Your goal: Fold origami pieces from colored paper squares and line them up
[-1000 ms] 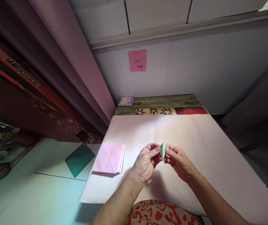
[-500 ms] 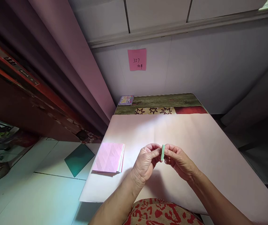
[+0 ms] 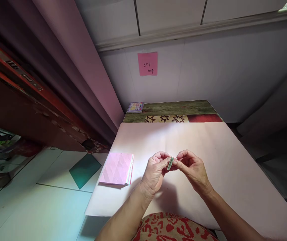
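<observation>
A small folded piece of green paper (image 3: 170, 163) is held just above the pale pink table sheet (image 3: 209, 144), seen edge-on as a narrow strip. My left hand (image 3: 155, 171) pinches its left side between thumb and fingers. My right hand (image 3: 193, 170) pinches its right side, fingers curled over the top. Both hands are closed on the paper near the middle of the sheet.
A stack of pink creased paper squares (image 3: 117, 169) lies at the sheet's left edge. A small colourful packet (image 3: 135, 107) sits at the table's far left corner. A dark green sheet (image 3: 84, 170) lies on the floor tiles. A pink note (image 3: 147, 63) hangs on the wall.
The green paper went from a broad diamond shape to a thin strip and now tilts. My right hand's fingers have risen and curled over it.
</observation>
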Motion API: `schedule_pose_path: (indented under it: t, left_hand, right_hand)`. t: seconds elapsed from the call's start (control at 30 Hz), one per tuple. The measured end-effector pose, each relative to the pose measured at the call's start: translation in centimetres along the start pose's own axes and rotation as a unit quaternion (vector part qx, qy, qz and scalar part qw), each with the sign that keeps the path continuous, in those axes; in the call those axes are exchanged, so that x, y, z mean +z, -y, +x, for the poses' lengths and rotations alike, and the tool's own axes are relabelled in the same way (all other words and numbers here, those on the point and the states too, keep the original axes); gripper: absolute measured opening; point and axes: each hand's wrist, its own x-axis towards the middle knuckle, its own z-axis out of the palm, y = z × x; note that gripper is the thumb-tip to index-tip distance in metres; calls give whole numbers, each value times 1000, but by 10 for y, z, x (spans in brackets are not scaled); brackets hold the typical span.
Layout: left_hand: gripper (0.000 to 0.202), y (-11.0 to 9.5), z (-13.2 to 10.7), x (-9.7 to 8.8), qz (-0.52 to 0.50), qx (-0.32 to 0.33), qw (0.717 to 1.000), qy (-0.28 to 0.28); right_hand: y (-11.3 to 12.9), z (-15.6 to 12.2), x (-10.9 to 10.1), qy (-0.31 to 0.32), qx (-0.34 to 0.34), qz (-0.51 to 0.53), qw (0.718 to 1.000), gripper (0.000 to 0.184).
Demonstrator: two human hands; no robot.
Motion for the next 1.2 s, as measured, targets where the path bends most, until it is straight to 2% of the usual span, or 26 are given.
schedule_pose_path:
  t: [0.1, 0.33, 0.4, 0.5, 0.63, 0.73, 0.8, 0.87, 1.0, 1.2]
  left_hand:
    - [32, -1, -1, 2, 3, 14, 1000, -5]
    - [34, -4, 1, -4, -9, -10, 1000, -28]
    - [33, -5, 2, -8, 5, 14, 999, -38]
    - [27, -6, 1, -10, 104, 96, 989, -44]
    - [14, -8, -4, -10, 269, 173, 947, -15]
    - [14, -8, -6, -9, 262, 180, 948, -12]
    - [25, -7, -6, -8, 239, 177, 955, -23]
    - [34, -7, -7, -8, 261, 168, 951, -20]
    - [25, -8, -10, -6, 330, 169, 929, -9]
    - [21, -9, -16, -1, 306, 183, 934, -32]
  right_hand:
    - [2, -1, 2, 27, 1, 14, 1000, 35]
    - [5, -2, 3, 15, -20, -21, 999, 31]
    - [7, -2, -1, 34, 2, -14, 999, 32]
    - [11, -1, -7, 83, 53, 13, 995, 38]
    - [16, 1, -12, 145, 62, -40, 987, 32]
    - [18, 2, -12, 126, 45, -57, 989, 30]
    - [19, 1, -11, 97, 38, -36, 994, 31]
    - [19, 0, -9, 74, 43, -1, 996, 30]
    - [19, -1, -7, 62, 70, 44, 995, 30]
    - [18, -4, -5, 72, 52, 31, 996, 29]
